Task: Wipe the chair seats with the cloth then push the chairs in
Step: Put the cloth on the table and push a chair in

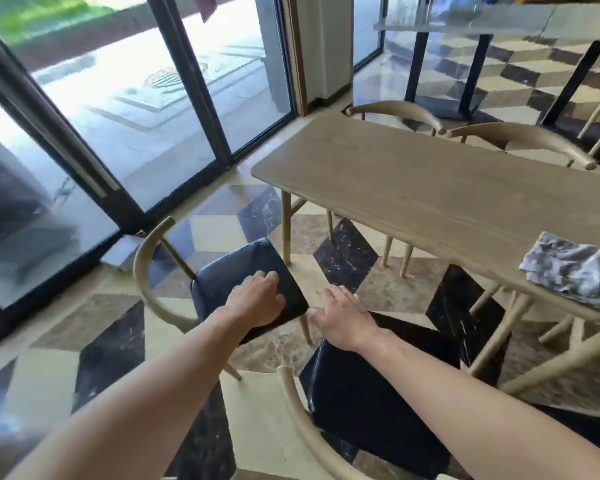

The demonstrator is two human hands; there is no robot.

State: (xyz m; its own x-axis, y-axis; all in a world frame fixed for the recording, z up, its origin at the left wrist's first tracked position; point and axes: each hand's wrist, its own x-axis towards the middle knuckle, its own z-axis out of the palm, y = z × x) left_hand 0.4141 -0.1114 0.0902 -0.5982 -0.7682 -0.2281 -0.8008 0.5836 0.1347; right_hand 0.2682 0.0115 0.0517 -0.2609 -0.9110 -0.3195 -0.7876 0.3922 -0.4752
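Observation:
Two wooden chairs with dark padded seats stand pulled out from the wooden table (413, 174). The left chair (229, 271) is turned askew near the glass doors. My left hand (257, 299) lies over the front part of its seat, fingers loosely bent, holding nothing. The near chair (368, 403) stands below me. My right hand (343, 317) hovers with fingers spread above the gap between the two seats. A crumpled grey cloth (572, 268) lies on the table's near right edge, away from both hands.
Two more wooden chairs (520, 140) are tucked in at the table's far side. Glass sliding doors (136, 116) run along the left. A small grey box (122, 252) lies on the patterned tile floor by the door. A grey counter (499, 19) stands behind.

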